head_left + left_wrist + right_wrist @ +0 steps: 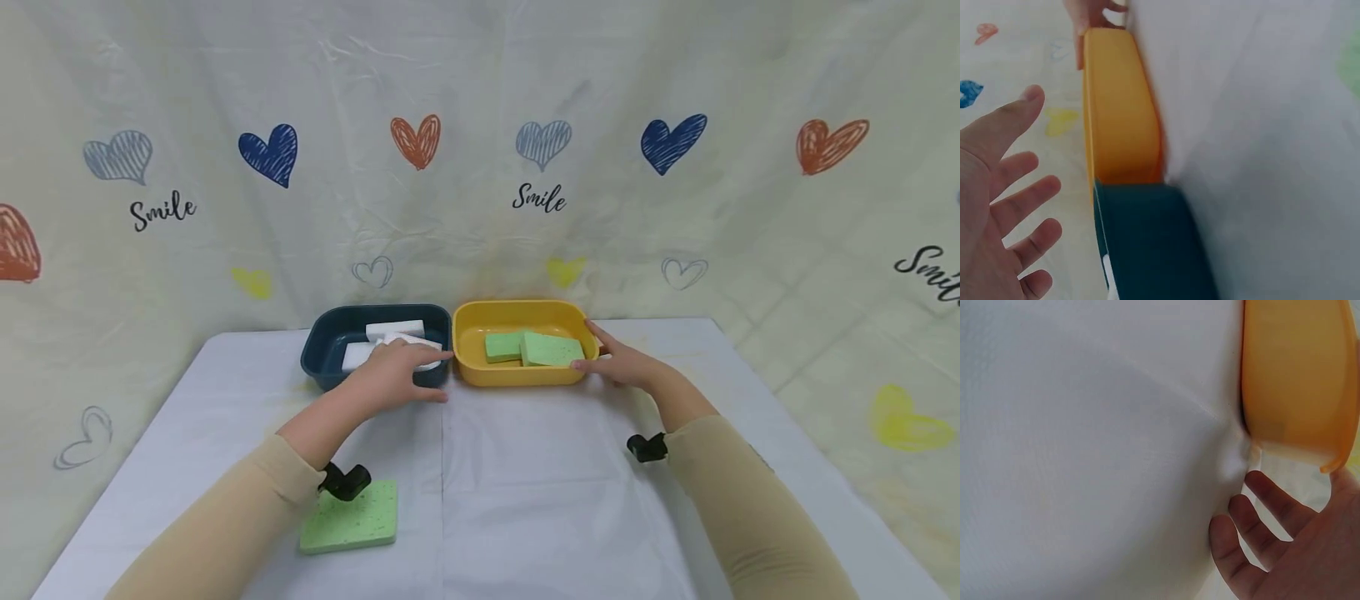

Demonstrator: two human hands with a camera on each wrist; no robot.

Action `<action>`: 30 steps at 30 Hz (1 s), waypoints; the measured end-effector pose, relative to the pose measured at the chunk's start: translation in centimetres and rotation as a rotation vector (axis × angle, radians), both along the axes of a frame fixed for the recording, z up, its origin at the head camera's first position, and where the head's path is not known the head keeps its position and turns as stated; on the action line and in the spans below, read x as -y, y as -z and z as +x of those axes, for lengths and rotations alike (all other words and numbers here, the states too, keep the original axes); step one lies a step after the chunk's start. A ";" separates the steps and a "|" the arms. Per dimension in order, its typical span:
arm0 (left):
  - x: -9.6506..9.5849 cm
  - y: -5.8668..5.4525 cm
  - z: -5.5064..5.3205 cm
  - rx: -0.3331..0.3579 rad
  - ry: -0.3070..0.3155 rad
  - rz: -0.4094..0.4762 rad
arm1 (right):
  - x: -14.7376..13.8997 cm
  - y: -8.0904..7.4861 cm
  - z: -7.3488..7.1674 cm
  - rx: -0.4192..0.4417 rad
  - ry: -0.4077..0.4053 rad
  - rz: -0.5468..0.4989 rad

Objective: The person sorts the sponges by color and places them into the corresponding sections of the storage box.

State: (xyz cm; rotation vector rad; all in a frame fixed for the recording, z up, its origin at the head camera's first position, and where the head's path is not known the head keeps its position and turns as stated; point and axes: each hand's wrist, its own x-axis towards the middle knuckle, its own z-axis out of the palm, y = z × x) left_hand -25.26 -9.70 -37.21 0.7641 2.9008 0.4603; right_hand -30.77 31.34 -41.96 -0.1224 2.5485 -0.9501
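Observation:
My left hand [386,375] is held over the front right part of a dark teal bin [318,358], fingers spread and nothing in its grasp. Several white blocks [395,328] lie in that bin, partly hidden by the hand. Touching the right end of a yellow bin [517,377] is my right hand [630,364], its thumb at the rim. In the right wrist view three of its fingers [1263,540] extend loosely below the yellow wall. Two green sponge-like blocks [551,350] lie overlapping inside the yellow bin.
Another green sponge-like block [352,521] lies on the white-covered table [540,500], near my left forearm. The two bins stand side by side at the table's back edge. Behind them hangs a pale curtain [465,225] printed with hearts.

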 end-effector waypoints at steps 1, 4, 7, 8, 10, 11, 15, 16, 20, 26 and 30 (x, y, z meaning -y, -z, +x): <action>0.5 0.2 0.4 0.005 0.002 0.002 | -0.1 0.0 0.0 -0.001 0.001 0.002; 2.1 0.8 1.6 0.011 0.013 0.009 | -0.2 0.0 0.1 0.003 0.006 0.001; 3.6 1.4 3.0 0.022 0.012 -0.003 | -0.2 0.2 0.1 0.012 0.011 -0.009; 4.2 1.6 3.5 0.025 0.017 -0.006 | -0.2 0.2 0.1 0.013 0.007 -0.011; 5.1 1.8 4.5 0.048 0.025 -0.007 | -0.2 0.3 0.0 0.010 0.004 -0.013; 5.6 2.0 4.9 0.060 0.036 -0.003 | -0.2 0.3 0.0 0.009 0.007 -0.012; 7.1 2.3 6.5 0.132 0.087 0.018 | -0.1 0.2 -0.1 -0.002 0.011 -0.004; 7.4 2.5 6.9 0.155 0.098 0.021 | -0.1 0.1 -0.1 -0.005 0.009 -0.003; 8.3 2.7 8.2 0.243 0.116 0.026 | -0.1 0.1 -0.1 -0.003 0.016 0.004; 9.1 3.5 9.4 0.302 0.159 0.055 | -0.2 0.2 -0.1 -0.008 0.013 0.004; 9.3 4.2 9.7 0.353 0.150 0.057 | -0.2 0.4 -0.2 -0.006 0.014 -0.007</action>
